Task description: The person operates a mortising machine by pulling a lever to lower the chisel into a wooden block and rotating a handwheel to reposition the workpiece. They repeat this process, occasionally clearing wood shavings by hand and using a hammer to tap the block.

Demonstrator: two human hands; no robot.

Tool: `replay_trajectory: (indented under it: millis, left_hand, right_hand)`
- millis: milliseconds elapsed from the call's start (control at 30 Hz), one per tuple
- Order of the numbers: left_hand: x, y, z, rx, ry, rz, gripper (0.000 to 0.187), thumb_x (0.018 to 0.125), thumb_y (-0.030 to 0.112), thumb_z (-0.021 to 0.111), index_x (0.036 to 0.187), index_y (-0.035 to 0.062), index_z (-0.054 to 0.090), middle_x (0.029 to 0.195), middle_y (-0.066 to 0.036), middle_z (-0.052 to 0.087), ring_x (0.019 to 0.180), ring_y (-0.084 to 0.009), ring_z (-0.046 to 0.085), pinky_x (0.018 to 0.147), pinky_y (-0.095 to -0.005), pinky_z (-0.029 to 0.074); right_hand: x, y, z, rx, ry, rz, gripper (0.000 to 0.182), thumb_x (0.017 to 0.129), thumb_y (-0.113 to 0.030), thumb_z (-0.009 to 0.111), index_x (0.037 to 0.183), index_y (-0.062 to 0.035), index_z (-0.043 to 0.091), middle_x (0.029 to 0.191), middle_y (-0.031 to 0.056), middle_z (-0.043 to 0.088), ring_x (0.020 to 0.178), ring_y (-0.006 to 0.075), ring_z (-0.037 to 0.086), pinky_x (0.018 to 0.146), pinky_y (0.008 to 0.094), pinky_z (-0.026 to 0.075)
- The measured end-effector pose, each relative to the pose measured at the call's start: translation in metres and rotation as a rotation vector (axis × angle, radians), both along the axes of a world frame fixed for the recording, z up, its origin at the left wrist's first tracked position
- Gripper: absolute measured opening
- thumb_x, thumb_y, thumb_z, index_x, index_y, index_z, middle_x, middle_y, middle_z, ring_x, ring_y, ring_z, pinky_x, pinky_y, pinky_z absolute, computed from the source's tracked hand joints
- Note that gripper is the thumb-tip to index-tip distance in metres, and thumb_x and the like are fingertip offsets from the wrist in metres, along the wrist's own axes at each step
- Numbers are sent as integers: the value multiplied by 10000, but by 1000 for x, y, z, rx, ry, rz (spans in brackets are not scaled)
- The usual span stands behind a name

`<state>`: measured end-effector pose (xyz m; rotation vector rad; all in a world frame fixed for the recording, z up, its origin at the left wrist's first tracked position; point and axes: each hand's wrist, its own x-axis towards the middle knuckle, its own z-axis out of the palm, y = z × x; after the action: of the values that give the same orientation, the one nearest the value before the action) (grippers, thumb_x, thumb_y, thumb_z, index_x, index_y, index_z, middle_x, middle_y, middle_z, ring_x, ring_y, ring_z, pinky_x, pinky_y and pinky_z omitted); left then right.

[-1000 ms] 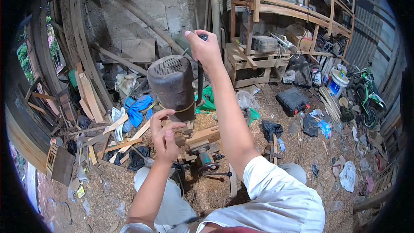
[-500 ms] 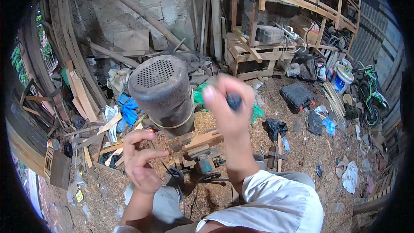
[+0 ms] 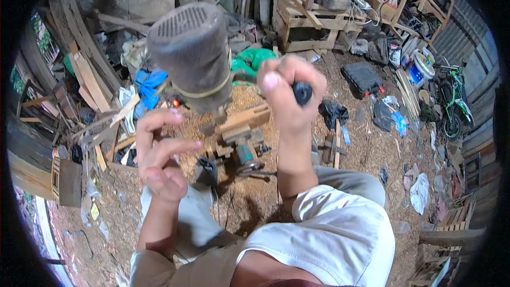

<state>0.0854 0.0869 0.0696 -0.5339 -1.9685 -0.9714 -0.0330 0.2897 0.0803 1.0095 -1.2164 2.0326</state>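
My right hand [image 3: 293, 93] is closed around a dark handle; only its rounded black end [image 3: 303, 93] shows past my fingers. My left hand [image 3: 162, 154] is raised at the left, fingers apart and partly bent, with nothing visible in it. Just above its fingertips glows a small red light [image 3: 176, 103]. Between and beyond my hands looms a dark, dusty motor-like housing [image 3: 199, 64] with a perforated end and a yellowish band. Beneath it a wooden block [image 3: 244, 119] lies over a bench vise [image 3: 245, 154] with a teal body and a round wheel.
Wood chips cover the floor [image 3: 366, 191]. Scrap boards [image 3: 90, 79] and a blue bag [image 3: 149, 86] are at the left. A green bag [image 3: 252, 62] lies behind the housing. At the right are a black case [image 3: 361, 78], a white bucket [image 3: 422, 69] and a small green bike [image 3: 457, 101].
The view has tilted downward, so the housing and vise sit higher in the frame. My right hand keeps its grip on the handle; my left hand stays raised with fingers apart.
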Motion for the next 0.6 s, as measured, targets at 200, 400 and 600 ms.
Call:
replay_trajectory:
  millis: [200,400,600]
  left_hand:
    - [5,-6,2,1,-26,14,890,1075,607,153,824,-3,751,1160,-196,615,1091,-307,584,982,-430,446]
    - [7,-9,-3,85,-37,-6,909,1063,617,151,823,-22,751,1179,-151,613,1045,-270,588,928,-389,454]
    - [15,-5,-1,129,31,-77,857,1097,550,186,832,-40,748,1156,-155,620,993,-259,597,873,-365,476]
  right_hand:
    - [-1,4,-1,21,-6,118,379,914,35,670,690,-60,378,678,-32,404,629,68,371,555,268,296]
    - [-12,2,2,27,22,140,320,957,-9,648,732,-49,424,706,-28,447,644,61,412,567,252,329]
    - [-24,-12,-31,8,111,126,333,1064,-314,564,1276,-59,530,1052,55,607,898,114,564,818,269,458]
